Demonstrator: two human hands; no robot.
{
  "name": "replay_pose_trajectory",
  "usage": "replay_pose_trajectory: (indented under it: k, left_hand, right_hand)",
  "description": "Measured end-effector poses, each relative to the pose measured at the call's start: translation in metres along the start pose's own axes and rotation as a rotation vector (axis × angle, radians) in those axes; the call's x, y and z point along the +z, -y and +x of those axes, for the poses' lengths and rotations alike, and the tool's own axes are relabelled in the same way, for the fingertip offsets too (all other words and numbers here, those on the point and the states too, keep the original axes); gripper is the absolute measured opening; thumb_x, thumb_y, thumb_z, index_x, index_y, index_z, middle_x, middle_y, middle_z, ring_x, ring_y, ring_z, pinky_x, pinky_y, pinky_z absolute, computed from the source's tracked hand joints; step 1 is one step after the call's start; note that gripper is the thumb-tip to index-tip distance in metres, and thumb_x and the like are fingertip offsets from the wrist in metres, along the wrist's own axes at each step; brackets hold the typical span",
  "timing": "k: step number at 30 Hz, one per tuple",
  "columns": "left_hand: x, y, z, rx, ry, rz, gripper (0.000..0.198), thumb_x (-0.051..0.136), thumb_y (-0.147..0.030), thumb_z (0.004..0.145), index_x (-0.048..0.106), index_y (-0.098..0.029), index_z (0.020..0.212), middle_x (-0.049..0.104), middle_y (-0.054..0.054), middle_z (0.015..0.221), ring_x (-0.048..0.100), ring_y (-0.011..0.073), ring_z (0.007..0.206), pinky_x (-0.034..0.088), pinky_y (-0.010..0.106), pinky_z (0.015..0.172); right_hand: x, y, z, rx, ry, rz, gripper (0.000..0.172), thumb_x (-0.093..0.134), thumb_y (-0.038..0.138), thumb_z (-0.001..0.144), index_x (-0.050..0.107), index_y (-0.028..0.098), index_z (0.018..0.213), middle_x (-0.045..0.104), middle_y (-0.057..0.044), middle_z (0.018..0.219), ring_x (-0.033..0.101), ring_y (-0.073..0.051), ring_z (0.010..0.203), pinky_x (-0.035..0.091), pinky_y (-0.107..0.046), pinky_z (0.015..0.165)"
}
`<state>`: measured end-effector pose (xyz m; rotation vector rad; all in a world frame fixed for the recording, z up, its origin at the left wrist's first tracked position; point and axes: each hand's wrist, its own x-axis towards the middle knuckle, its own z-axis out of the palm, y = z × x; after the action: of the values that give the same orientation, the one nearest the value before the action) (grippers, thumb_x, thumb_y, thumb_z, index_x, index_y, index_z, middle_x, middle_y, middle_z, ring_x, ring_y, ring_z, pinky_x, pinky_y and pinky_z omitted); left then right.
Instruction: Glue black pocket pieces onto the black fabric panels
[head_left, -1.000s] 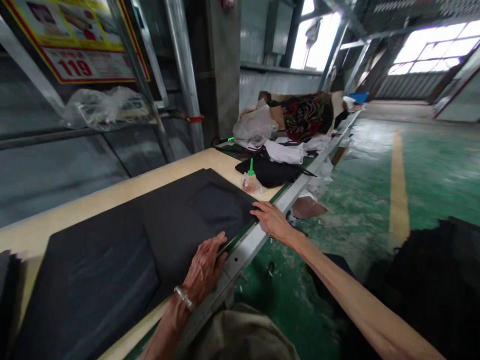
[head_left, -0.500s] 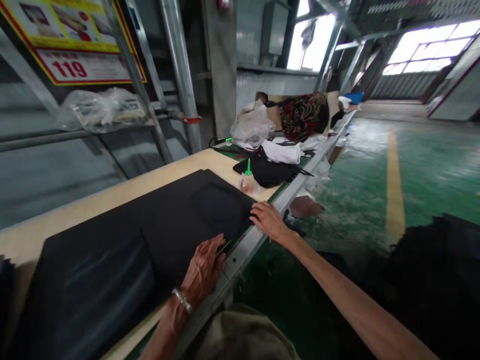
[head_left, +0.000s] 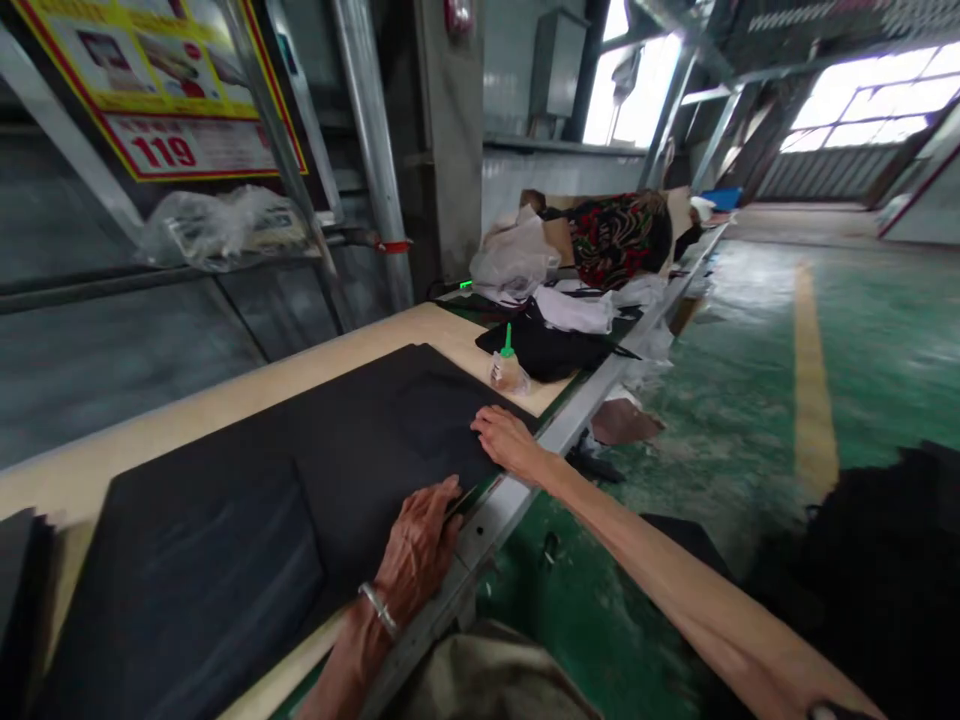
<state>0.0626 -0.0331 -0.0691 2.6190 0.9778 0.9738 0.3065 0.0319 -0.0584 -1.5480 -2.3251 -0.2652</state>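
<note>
A large black sheet (head_left: pixel 352 440) lies flat on the pale tabletop. A dark navy fabric piece (head_left: pixel 232 570) rests on its near left part, and another dark patch, perhaps fabric, shows faintly towards its right end. My left hand (head_left: pixel 421 540), with a metal bracelet at the wrist, lies on the sheet's near edge, fingers stretched forward and thumb apart beside the table rail. Farther along, my right hand (head_left: pixel 504 438) rests palm down near the sheet's right corner, fingers laid on the dark surface. Just beyond it stands a clear squeeze bottle (head_left: pixel 510 374) with a green nozzle.
Black cloth (head_left: pixel 547 345), white cloth (head_left: pixel 574 309) and a plastic bag (head_left: pixel 517 255) are heaped farther along the table. A metal rail (head_left: pixel 517 495) runs down the near side. Dark folded pieces (head_left: pixel 19 570) lie at left; a black pile (head_left: pixel 892 570) is at right.
My right hand has moved left, from the table rail further onto the black sheet. My left hand stays at the near edge. The view has shifted slightly.
</note>
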Motion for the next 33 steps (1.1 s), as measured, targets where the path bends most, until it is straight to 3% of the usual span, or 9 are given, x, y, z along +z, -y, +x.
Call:
replay_pose_trajectory:
  k: [4,9,16,21,24,27,30,33]
  left_hand:
    - [0.001,-0.001,0.0,0.007,-0.002,-0.026,0.041,0.044,-0.02,0.093,0.048,-0.026,0.133,0.069,0.006,0.118,0.065,0.025,0.109,0.058,0.049,0.092]
    - [-0.004,-0.004,0.003,-0.009,0.045,-0.049,0.046,0.044,-0.018,0.093,0.044,-0.029,0.138,0.067,0.007,0.121,0.063,0.0263,0.112,0.058,0.051,0.094]
    - [-0.002,-0.011,0.0,-0.027,0.068,0.045,0.056,0.044,-0.015,0.089,0.04,-0.034,0.142,0.067,0.006,0.123,0.061,0.0255,0.118,0.058,0.05,0.098]
    - [-0.01,0.009,0.01,0.046,0.02,0.06,0.043,0.046,-0.018,0.089,0.053,-0.03,0.129,0.066,0.008,0.124,0.06,0.0256,0.121,0.059,0.045,0.096]
    - [-0.027,0.036,0.047,0.003,0.02,0.17,0.036,0.044,-0.02,0.092,0.055,-0.025,0.125,0.065,0.008,0.126,0.059,0.0246,0.121,0.052,0.049,0.103]
    - [-0.038,0.066,0.105,-0.158,0.097,0.273,0.038,0.046,-0.025,0.093,0.052,-0.017,0.129,0.063,0.013,0.129,0.056,0.0272,0.122,0.048,0.052,0.102]
    - [-0.034,0.084,0.164,-0.331,0.195,0.351,0.044,0.046,-0.032,0.095,0.046,-0.016,0.135,0.057,0.016,0.137,0.049,0.0305,0.13,0.041,0.058,0.104]
    - [-0.02,0.089,0.208,-0.462,0.314,0.359,0.049,0.045,-0.038,0.096,0.042,-0.016,0.139,0.055,0.018,0.139,0.046,0.0322,0.133,0.034,0.061,0.107]
  right_hand:
    - [0.003,0.02,0.008,0.131,0.023,-0.028,0.034,0.051,0.034,0.095,0.064,0.017,0.122,0.058,-0.013,0.127,0.051,-0.028,0.115,0.043,-0.044,0.098]
    - [0.008,0.033,0.011,0.163,0.109,-0.003,0.06,0.047,0.054,0.095,0.047,0.02,0.144,0.04,-0.015,0.151,0.035,-0.033,0.139,0.028,-0.054,0.112]
    - [0.012,0.031,0.01,0.122,0.164,0.022,0.079,0.042,0.072,0.089,0.039,0.022,0.15,0.029,-0.022,0.155,0.024,-0.041,0.144,0.019,-0.065,0.112]
    - [0.011,0.031,0.011,0.116,0.162,0.065,0.079,0.04,0.073,0.089,0.041,0.022,0.149,0.03,-0.023,0.155,0.024,-0.043,0.143,0.02,-0.067,0.11]
    - [0.01,0.032,0.011,0.132,0.176,0.071,0.081,0.042,0.073,0.088,0.04,0.021,0.15,0.03,-0.023,0.155,0.023,-0.043,0.144,0.018,-0.067,0.11]
    - [0.01,0.033,0.011,0.146,0.174,0.087,0.083,0.042,0.074,0.087,0.039,0.021,0.15,0.028,-0.023,0.155,0.021,-0.042,0.144,0.016,-0.067,0.112]
    - [0.009,0.034,0.008,0.149,0.161,0.112,0.082,0.043,0.074,0.087,0.04,0.022,0.15,0.028,-0.023,0.156,0.021,-0.042,0.144,0.016,-0.067,0.112]
    - [0.009,0.034,0.006,0.139,0.129,0.13,0.082,0.044,0.074,0.087,0.041,0.021,0.149,0.03,-0.024,0.154,0.023,-0.042,0.144,0.016,-0.066,0.112]
